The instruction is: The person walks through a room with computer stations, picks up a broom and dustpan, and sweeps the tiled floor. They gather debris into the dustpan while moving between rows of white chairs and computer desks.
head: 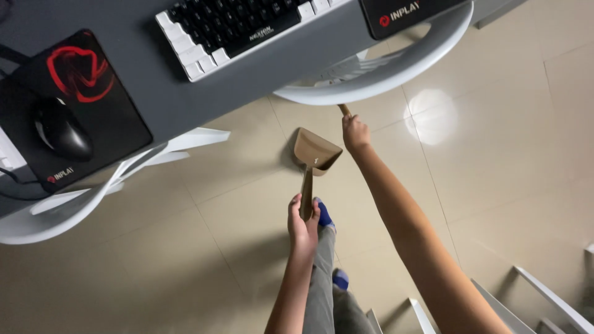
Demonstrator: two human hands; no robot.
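Left hand (303,224) fingers clamped on brown dustpan (315,153) handle; long axis ran away from person, pan mouth pointing toward bench (247,86), low over tiled floor (507,161). Right hand (355,133) fingers closed round brown stick (344,111) just beside pan. Red-and-black mouse pad (93,93) on bench left.

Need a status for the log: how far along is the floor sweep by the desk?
Done: nothing visibly collected; the tan dustpan looks empty. In hand: left hand holds its handle, pan on the tiles; right hand grips a brush handle beside it. Left: the sweeping into the pan; the bristles are hidden.
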